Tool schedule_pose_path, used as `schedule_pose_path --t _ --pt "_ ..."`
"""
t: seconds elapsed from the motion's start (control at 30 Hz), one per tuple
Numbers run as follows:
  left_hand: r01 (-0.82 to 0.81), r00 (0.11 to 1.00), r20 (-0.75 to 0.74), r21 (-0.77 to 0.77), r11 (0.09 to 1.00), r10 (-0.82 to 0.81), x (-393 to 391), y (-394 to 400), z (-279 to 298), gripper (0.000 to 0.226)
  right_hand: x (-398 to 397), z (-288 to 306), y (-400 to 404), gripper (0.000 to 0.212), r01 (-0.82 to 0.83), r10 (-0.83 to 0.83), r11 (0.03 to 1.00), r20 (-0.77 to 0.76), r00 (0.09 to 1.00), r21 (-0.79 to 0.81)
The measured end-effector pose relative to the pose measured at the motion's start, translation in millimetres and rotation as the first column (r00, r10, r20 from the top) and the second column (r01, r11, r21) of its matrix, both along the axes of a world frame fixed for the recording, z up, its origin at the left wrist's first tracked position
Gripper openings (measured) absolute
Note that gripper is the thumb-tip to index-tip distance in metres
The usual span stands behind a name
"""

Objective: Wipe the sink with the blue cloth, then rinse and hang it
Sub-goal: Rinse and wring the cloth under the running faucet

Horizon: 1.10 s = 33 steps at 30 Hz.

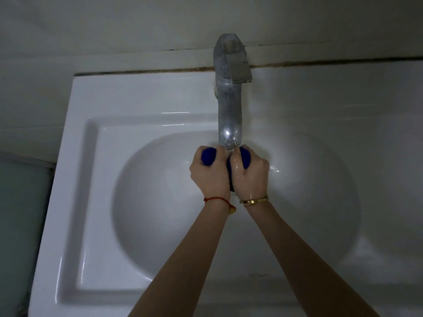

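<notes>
- Both hands are up under the tap (229,106), right at the spout's tip, and the cloth (207,157) is bunched between them over the back of the sink (91,179).
- Left hand (209,173) is curled tight round one end: a blue lump bulges out by the thumb. Right hand (249,175) is curled round the other end, blue showing above its knuckles too (that hand looks wet and glossy).
- The key relation: the cloth's long axis runs left to right, fist to fist, crosswise beneath the spout. The middle of it sits in the gap between the hands, directly under the outlet.
- Neither hand is nearer; they share it evenly, knuckles almost touching, with a dark strip of cloth hanging down between the wrists.
- This reads as the rinse, or a wring, so the wiping looks done and hanging is left.
- I cannot make out a clear stream of water, only a glint at the spout and wet shine on the basin to the right.
- No hook or rail for hanging is in view.
</notes>
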<state>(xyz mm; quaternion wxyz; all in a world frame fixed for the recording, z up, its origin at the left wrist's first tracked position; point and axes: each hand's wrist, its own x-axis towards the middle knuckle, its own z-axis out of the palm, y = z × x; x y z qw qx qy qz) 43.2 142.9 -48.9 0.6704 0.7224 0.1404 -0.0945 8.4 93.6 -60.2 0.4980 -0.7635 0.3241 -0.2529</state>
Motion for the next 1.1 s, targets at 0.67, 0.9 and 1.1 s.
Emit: schedule_pose_path --t 0.67,0.9,1.1 --pt "0.186 0.973 0.162 -0.109 0.977 -0.167 -2 5 3 0.015 8 12 12 0.033 0.236 -0.108 0.869 -0.298 0.948 0.434" --pt "0.032 0.994 0.103 -0.150 0.988 -0.016 5 -1 -5 0.037 14 1 11 0.044 0.216 -0.152 0.936 -0.232 0.961 0.279" --pt "0.071 0.988 0.142 -0.098 0.993 -0.057 11 -3 0 0.046 8 3 11 0.038 0.122 -0.110 0.963 -0.063 0.992 0.242"
